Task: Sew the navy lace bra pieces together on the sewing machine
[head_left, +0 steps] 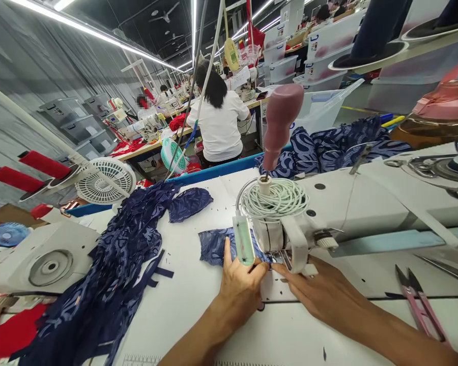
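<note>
A navy patterned fabric piece (216,246) lies on the white sewing machine bed, its right end under the needle area of the sewing machine (269,234). My left hand (241,282) is on this piece: the index finger stretches over it, while the thumb and other fingers close on its near edge. Beside the presser foot, my right hand (316,284) lies low with fingers extended, the index fingertip at the fabric's right end. The machine head hides part of that hand. A lit rectangular lamp (244,241) hangs in front of the fabric.
A heap of navy fabric strips (133,239) runs down the left, near another cut piece (191,204). Pink-handled thread snips (420,302) lie at right. A pink-handled tool (282,122) stands in a pale cord coil (277,198). Ahead sits a person in white (219,127).
</note>
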### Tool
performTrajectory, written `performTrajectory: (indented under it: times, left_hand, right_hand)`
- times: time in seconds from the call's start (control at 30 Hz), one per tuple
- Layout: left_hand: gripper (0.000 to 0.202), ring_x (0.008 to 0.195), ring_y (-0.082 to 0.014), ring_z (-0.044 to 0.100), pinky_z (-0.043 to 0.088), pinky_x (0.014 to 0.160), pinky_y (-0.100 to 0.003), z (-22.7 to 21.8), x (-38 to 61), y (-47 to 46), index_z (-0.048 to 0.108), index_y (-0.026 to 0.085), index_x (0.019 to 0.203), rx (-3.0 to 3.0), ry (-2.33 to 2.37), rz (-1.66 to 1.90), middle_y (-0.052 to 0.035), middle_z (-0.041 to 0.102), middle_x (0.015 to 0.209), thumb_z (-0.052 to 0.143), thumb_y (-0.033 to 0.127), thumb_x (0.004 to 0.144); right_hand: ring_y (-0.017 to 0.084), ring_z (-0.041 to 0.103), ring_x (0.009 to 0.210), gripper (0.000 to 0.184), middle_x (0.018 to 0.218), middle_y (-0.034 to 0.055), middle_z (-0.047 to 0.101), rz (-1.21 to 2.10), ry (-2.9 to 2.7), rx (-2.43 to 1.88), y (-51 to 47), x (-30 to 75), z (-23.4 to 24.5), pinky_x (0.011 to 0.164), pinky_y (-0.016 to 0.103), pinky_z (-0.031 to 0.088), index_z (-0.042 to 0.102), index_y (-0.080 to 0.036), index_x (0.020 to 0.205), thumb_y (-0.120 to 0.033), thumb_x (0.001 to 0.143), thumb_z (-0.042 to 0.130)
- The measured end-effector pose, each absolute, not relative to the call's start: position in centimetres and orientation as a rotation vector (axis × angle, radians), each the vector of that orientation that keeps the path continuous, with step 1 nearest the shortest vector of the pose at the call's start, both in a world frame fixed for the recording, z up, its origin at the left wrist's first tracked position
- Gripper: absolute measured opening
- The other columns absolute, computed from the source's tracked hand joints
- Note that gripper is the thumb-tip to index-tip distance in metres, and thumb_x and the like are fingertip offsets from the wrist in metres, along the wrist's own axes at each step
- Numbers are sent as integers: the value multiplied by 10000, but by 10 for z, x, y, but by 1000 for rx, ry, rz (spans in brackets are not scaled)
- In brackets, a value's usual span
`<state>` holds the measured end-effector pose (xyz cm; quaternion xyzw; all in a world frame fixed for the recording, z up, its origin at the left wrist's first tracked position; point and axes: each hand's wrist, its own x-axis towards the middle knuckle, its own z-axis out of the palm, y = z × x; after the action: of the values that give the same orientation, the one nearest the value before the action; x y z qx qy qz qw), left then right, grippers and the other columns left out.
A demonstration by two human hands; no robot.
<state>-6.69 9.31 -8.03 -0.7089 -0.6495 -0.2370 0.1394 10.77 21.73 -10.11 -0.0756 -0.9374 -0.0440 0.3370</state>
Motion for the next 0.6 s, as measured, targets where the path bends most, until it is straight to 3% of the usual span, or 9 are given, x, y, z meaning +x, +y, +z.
performTrajectory:
  times: [0.13,0.43,0.5,0.6]
  left_hand:
    - [533,789,-194,651,547,861,-457,-82,-69,94,643,209,986,-2050,-1826,-684,-12,692,867,465,-73,569]
    - [555,865,-216,671,505,982,-580,-77,-73,92,656,200,1046,-2165,-1928,-597,-17,700,949,506,-85,594]
    - [578,922,-235,671,498,992,-599,-73,-74,90,649,203,1094,-2216,-1964,-549,-23,702,1012,540,-77,601]
    - [555,952,-237,666,444,1049,-656,-69,-72,85,631,198,1156,-2252,-1976,-458,-31,700,1064,578,-60,668]
  right_hand:
    - [226,625,748,435,689,70,667,-100,-2482,-201,218,108,-96,594,303,480,684,-154,1182,-76,931,338]
    - [198,598,673,438,767,66,698,-129,-2500,-178,215,108,-83,580,308,500,692,-167,1165,-63,925,340]
    - [202,603,704,420,743,66,682,-145,-2494,-167,215,112,-82,634,322,515,710,-166,1078,-40,915,345]
    - [209,604,770,390,763,76,662,-144,-2468,-159,218,121,-86,705,345,503,684,-191,801,-25,922,353]
